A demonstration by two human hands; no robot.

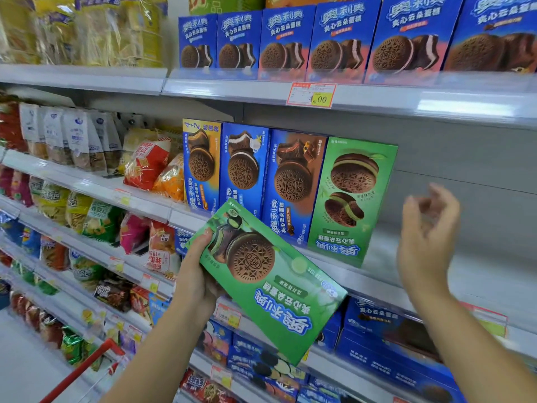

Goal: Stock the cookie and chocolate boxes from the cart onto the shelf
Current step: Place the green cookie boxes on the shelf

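At the bottom left corner, the red cart handle (84, 370) just shows. Above it, snack bags (96, 219) fill the left bays of the shelves, packed right up to the front edges.

The left hand (197, 274) grips a green cookie box (267, 280) by its upper left end. The thumb lies on the printed face and the fingers are hidden behind. The box is tilted, with its far end slanting down to the right. It is held out in front of the middle shelf's front edge and is not resting on the shelf.

On the middle shelf (479, 266), four boxes stand upright side by side at the front edge: an orange-and-blue box (200, 167), a blue box (242, 170), a brown-and-blue box (293, 184) and a second green box (351, 199), which is last in the row. To the right of this green box the shelf lies bare as far as the right edge.

The right hand (427, 237) hovers in front of that bare stretch. It is blurred, its fingers are loosely bent, and it holds and touches nothing.

On the top shelf, a row of blue cookie boxes (334, 42) runs to the right edge, with a price tag (311, 94) on the rail below. The lowest shelf holds stacked blue boxes (392, 344).
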